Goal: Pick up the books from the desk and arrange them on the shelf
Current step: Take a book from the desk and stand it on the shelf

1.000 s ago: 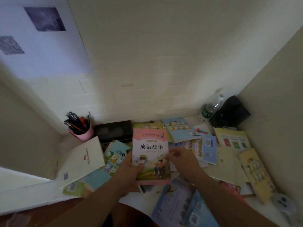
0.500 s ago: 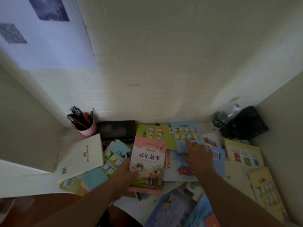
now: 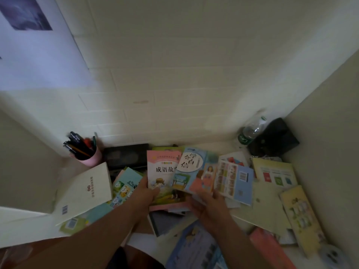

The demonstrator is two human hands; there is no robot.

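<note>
My left hand grips the lower left edge of a pink-topped storybook, lifted off the desk. My right hand holds a light blue picture book by its bottom edge, laid slanting over the pink book's right half. Several more thin books lie scattered on the desk: a cream one at the left, a blue-backed one to the right, yellow ones near the right wall. No shelf is in view.
A pink pen cup stands at the back left beside a black box. A plastic bottle and a black pouch fill the back right corner. Walls close in on the left, back and right.
My right hand reached to the blue book further back on the desk, picked it up and brought it onto the pink book that my left hand keeps holding.
</note>
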